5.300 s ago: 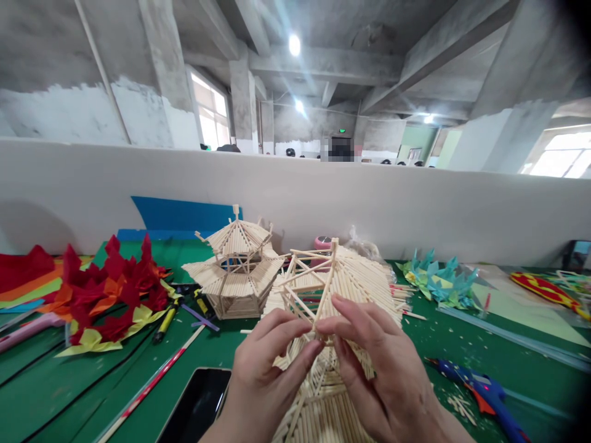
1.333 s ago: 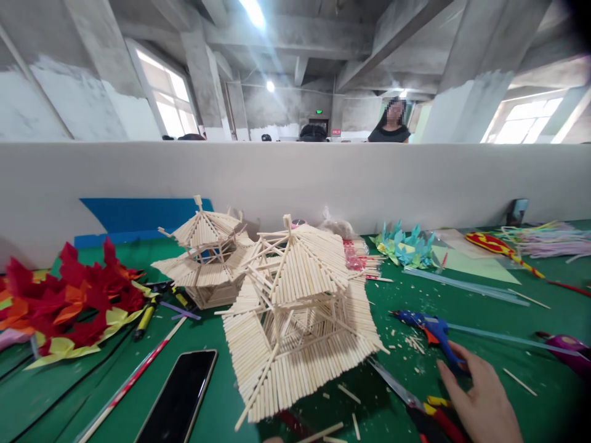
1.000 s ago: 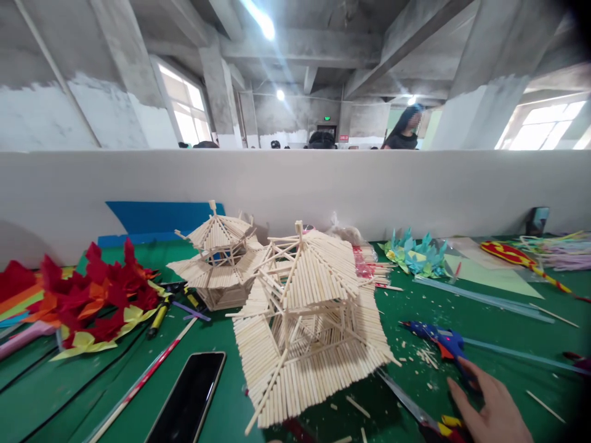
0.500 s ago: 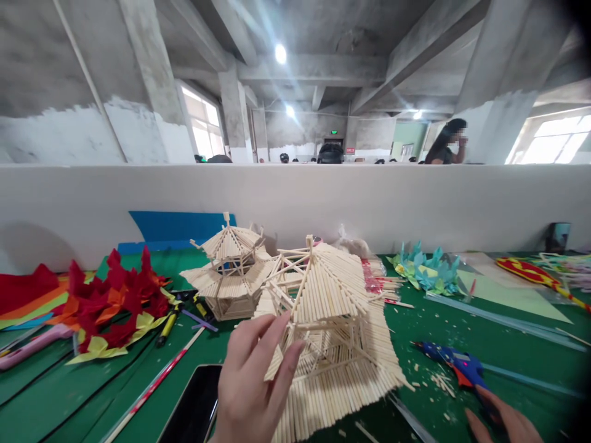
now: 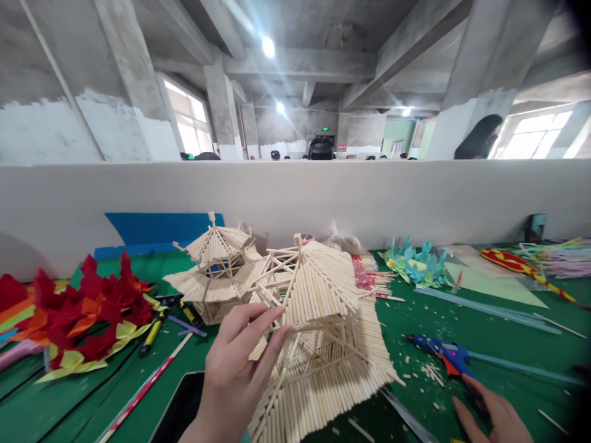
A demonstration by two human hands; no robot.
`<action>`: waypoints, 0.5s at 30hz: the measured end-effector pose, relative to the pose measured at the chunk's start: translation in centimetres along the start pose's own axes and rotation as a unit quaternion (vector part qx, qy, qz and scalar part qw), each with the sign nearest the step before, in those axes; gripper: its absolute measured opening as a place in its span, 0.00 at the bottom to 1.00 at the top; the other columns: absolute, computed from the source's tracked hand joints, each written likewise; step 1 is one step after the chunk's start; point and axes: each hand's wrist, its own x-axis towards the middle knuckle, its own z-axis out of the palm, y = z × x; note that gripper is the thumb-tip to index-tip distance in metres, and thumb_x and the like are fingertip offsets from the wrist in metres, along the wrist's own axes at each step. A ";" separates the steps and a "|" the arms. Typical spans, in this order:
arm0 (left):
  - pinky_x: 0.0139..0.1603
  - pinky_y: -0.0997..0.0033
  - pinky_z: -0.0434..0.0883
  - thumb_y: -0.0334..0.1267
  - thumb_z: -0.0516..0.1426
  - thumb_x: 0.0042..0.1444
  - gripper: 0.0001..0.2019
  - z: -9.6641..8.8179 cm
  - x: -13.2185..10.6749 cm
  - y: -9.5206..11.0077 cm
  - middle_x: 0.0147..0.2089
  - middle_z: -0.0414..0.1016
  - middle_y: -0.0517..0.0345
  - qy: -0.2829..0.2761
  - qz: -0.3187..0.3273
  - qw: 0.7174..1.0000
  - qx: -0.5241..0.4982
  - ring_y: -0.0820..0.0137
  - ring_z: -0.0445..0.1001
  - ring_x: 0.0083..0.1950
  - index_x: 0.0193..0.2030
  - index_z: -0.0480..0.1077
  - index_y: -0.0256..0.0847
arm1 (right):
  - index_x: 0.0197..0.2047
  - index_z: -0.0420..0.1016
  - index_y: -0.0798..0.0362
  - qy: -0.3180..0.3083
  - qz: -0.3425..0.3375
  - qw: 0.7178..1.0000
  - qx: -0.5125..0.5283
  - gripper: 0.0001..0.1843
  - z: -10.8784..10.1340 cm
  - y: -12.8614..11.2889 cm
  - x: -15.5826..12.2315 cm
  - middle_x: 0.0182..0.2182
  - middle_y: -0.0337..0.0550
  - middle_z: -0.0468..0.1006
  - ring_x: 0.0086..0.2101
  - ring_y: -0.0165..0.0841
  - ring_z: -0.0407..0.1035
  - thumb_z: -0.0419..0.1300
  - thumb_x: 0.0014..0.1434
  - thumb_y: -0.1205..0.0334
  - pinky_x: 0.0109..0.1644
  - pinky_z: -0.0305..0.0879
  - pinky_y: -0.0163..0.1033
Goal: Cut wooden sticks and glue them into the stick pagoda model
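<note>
A pavilion model built of thin wooden sticks [image 5: 323,289] stands in front of me, its roof partly covered with sticks and open framing on the left. My left hand [image 5: 235,369] pinches the lower left edge of that roof between thumb and fingers; the exact contact is partly hidden. At the lower right, my right hand [image 5: 498,412] is closed round the handle of a blue hot glue gun [image 5: 446,354], which lies on the green table with a clear glue stick [image 5: 521,369] out of its back. Behind the left hand is a smaller two-tier stick pavilion [image 5: 217,271].
Red and orange paper shapes [image 5: 92,307] lie at the left, near a phone [image 5: 180,406] and a yellow-black pen [image 5: 151,338]. Blue paper flowers [image 5: 415,261] and clear glue sticks [image 5: 484,307] lie at the right. A white partition [image 5: 295,191] closes off the back.
The view has shifted slightly to the right, so the table's things appear further left. Both hands keep their places at the pavilion roof and the glue gun.
</note>
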 end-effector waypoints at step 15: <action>0.36 0.75 0.67 0.28 0.57 0.50 0.11 0.0 0.4 -0.3 0.38 0.66 0.56 -0.004 0.023 1.000 -0.006 0.73 0.68 0.38 0.42 0.69 0.37 | 0.46 0.66 0.54 -0.001 -0.022 1.000 -0.021 0.21 -0.6 -0.6 -0.2 0.37 0.50 0.74 0.35 0.41 0.70 0.53 0.51 0.52 0.37 0.66 0.44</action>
